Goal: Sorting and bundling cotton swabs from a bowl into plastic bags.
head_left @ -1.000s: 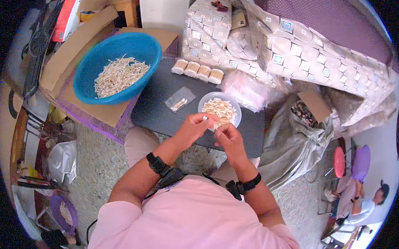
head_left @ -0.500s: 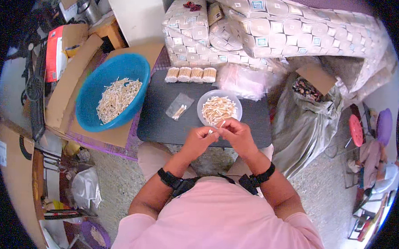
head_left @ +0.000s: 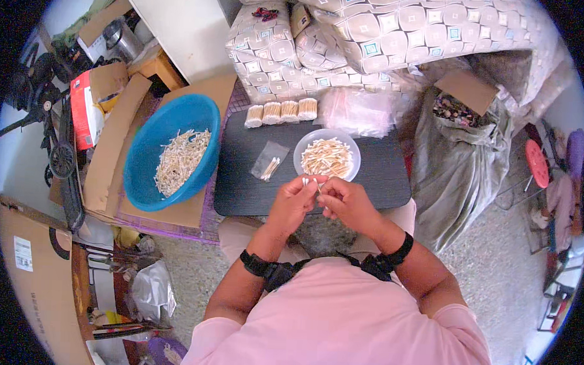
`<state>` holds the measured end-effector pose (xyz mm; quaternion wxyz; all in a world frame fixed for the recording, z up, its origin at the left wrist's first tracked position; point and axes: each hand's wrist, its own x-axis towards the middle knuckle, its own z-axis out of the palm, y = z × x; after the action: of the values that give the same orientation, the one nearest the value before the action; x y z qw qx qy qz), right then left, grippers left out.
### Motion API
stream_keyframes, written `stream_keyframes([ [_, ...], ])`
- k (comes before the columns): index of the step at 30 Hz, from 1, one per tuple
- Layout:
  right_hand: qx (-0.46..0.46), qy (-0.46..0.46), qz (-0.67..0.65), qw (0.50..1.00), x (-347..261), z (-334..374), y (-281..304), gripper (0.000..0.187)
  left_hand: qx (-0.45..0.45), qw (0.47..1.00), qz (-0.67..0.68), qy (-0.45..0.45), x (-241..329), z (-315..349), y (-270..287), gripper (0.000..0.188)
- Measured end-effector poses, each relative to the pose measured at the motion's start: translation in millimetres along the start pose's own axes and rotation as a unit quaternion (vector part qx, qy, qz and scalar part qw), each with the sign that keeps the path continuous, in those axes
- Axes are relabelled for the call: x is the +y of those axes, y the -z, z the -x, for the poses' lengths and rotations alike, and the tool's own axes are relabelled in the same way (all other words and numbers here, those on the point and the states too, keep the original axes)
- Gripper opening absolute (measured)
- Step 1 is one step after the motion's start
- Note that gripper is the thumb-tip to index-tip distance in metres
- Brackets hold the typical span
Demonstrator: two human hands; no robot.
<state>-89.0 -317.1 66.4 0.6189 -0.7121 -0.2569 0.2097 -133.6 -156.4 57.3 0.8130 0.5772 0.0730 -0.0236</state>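
Observation:
My left hand is pinched around a few cotton swabs, whose white tips stick up past the fingers. Close against it, my right hand has its fingers curled on a cotton swab too, partly hidden by the fingers. Both hands are held over the near edge of a dark table. Just beyond them stands a white bowl heaped with loose cotton swabs. To its left lies a small clear bag with several swabs in it.
Four-sided bundles of swabs line the table's far edge, beside a stack of clear plastic bags. Left of the table, a large blue basin of swabs rests on cardboard. A patterned sofa stands behind; a grey sack is at right.
The view has shifted, so the table and basin appear further right and slightly lower. My hands have drawn closer together, with swab tips now upright above the left fingers.

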Motion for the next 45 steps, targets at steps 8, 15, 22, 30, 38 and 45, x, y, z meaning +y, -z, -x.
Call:
stream_keyframes([
  [8, 0.004, -0.011, -0.033, 0.999, 20.1, -2.8, 0.9, 0.016, -0.010, 0.996, -0.083, -0.018, -11.8, -1.7, 1.9, 0.027],
  [15, 0.051, 0.006, 0.056, 0.997, 19.1, -3.9, 13.6, 0.019, 0.010, 0.999, -0.017, -0.035, -2.5, 3.7, 16.3, 0.027],
  [22, 0.104, 0.113, 0.358, 0.921, 35.4, -36.0, 50.4, 0.013, 0.047, 0.987, 0.101, -0.111, -5.2, 7.5, 30.1, 0.029],
  [30, 0.063, 0.146, 0.506, 0.848, 46.0, -87.5, 44.3, 0.011, -0.019, 0.978, 0.207, -0.018, -11.8, 15.7, 48.8, 0.025],
  [38, 0.039, 0.081, 0.545, 0.834, 59.3, -111.1, 54.0, 0.016, -0.020, 0.980, 0.200, -0.007, -13.1, 14.8, 46.9, 0.022],
  [45, 0.057, 0.126, 0.494, 0.858, 43.4, -97.3, 58.4, 0.014, -0.004, 0.985, 0.169, 0.009, -1.6, 13.4, 37.2, 0.018],
])
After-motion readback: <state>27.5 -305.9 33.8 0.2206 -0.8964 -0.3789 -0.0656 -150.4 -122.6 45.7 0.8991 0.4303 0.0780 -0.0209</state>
